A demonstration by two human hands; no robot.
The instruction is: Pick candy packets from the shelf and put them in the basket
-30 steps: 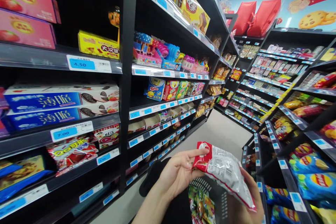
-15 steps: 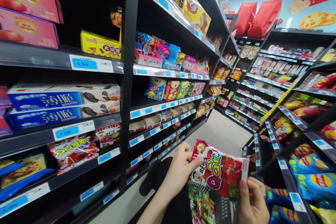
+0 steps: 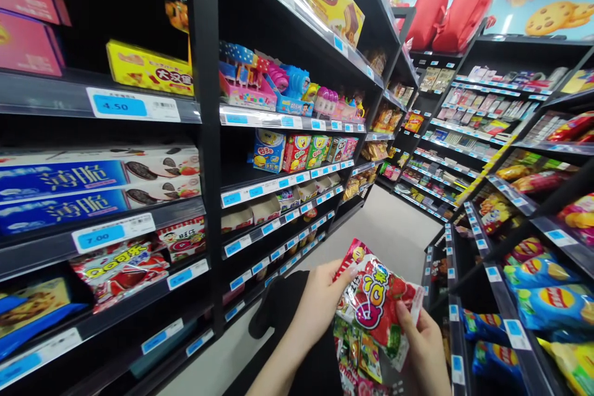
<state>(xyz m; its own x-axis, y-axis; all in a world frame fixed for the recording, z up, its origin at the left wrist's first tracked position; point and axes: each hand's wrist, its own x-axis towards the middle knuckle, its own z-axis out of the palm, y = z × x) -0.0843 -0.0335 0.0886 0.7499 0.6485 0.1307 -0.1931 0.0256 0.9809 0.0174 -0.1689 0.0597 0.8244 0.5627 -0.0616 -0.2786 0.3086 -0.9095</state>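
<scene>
a glossy, red-and-white plastic candy bag [image 3: 377, 302] is being held in front of the body, its printed front being exposed to the camera, above small green-and-orange plastic packets [image 3: 370, 357]. its upper left end is being pinched by the left hand [image 3: 322, 297], and its lower right end is being gripped by the right hand [image 3: 426, 346], a thumb being pressed on the front at each end. shiny blue plastic bags [image 3: 554, 306] are being displayed at the right.

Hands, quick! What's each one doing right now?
Left hand: closed, holding one end of the red candy bag.
Right hand: closed, holding the other end.
</scene>
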